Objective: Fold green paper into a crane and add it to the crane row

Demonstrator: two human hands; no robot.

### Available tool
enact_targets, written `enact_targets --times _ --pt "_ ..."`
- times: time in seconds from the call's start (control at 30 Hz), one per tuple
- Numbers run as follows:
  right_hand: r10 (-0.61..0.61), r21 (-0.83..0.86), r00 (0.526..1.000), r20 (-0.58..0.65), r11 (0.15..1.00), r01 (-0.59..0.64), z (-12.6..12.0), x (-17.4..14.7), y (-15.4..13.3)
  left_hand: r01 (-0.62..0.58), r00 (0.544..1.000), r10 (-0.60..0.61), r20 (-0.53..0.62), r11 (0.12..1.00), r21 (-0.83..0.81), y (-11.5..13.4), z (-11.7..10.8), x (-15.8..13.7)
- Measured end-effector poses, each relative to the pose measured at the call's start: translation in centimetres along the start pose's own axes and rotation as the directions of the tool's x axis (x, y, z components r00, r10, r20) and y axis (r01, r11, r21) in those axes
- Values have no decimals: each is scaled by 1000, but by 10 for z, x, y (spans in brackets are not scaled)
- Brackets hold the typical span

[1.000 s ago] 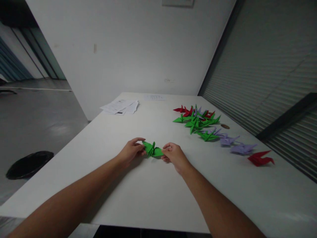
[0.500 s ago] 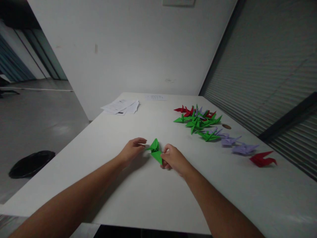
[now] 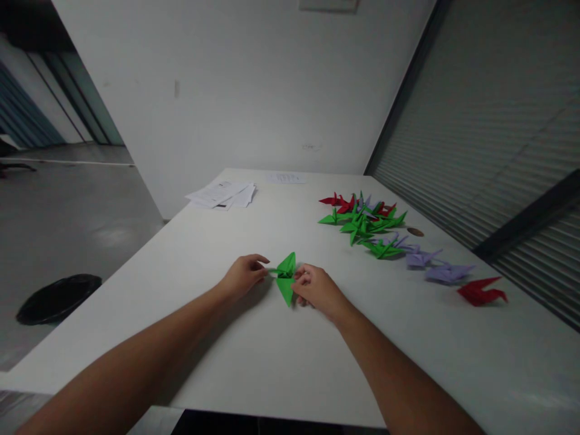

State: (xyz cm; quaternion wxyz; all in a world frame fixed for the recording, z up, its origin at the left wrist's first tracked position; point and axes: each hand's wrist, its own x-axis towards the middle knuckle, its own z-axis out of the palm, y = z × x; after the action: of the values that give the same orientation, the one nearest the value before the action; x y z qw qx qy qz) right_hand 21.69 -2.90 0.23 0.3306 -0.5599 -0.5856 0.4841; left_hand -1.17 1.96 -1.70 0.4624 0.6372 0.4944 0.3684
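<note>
A green paper crane [image 3: 286,282] is just above or on the white table in front of me, its two wings spread toward and away from me. My left hand [image 3: 247,275] pinches the thin pointed end on the crane's left side, with the index finger held a little off it. On the other side, my right hand [image 3: 315,287] grips the crane's right part between thumb and curled fingers. Those fingers hide the crane's right end.
Several green, red and purple folded cranes [image 3: 360,226] are grouped at the back right. A purple crane [image 3: 448,273] and a red crane [image 3: 483,292] trail nearer. Printed sheets [image 3: 220,194] lie at the back left. A black-lined bin [image 3: 58,299] stands on the floor.
The green crane has turned slightly, so its wings now line up more straight away from me. My right hand's fingers have moved up along its right side. My left hand has barely shifted.
</note>
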Motion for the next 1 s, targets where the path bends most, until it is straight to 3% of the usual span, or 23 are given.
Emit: enact_targets --times 0.13,0.27,0.37,0.57,1.0 --pt "-128 -115 991 -48 986 122 -3 4 6 18 999 -20 -26 995 -95 1 4 2" --pt "-374 -293 914 -156 902 319 -11 8 10 31 999 -35 -24 990 -135 3 5 1" --pt "-455 -353 884 -104 848 395 -16 9 12 51 998 -54 -20 989 -142 3 4 1" --pt "-450 -369 892 37 824 430 -19 16 21 37 999 -40 -18 993 -115 3 2 1" --pt "-327 -507 940 96 797 329 -11 18 16 33 999 -35 -24 995 -92 4 2 0"
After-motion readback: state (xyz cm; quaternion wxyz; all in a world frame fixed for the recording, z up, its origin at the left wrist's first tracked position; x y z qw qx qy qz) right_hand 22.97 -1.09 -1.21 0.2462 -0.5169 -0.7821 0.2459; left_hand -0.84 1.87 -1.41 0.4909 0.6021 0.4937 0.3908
